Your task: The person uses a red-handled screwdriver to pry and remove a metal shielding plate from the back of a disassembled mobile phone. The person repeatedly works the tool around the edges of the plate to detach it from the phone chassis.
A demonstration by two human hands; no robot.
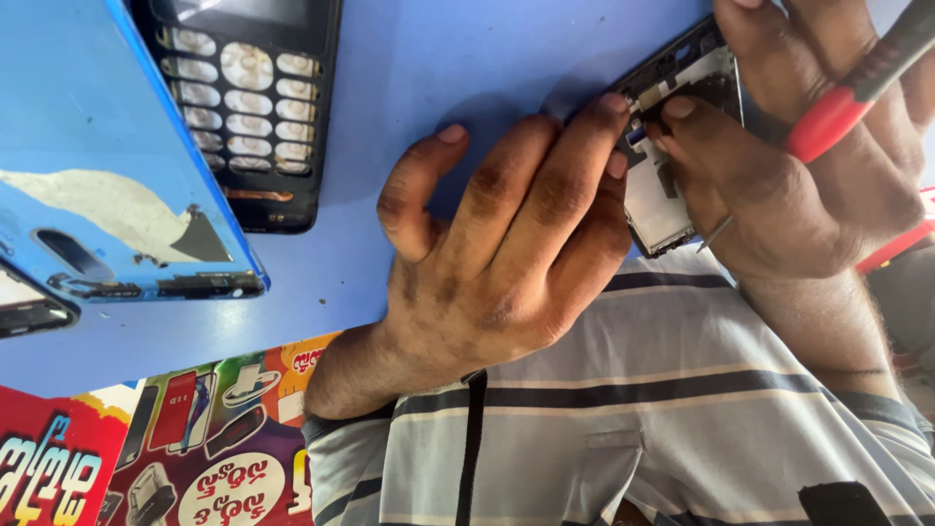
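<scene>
Red-handled metal screwdriver (pixel 849 93); plain blue flat tabletop (pixel 419 58); black plastic keypad phone housing (pixel 255 97) with silver-grey keys; glossy blue phone back cover (pixel 97 146), paint scraped pale; grey cotton shirt (pixel 682 390), dark-striped.
</scene>
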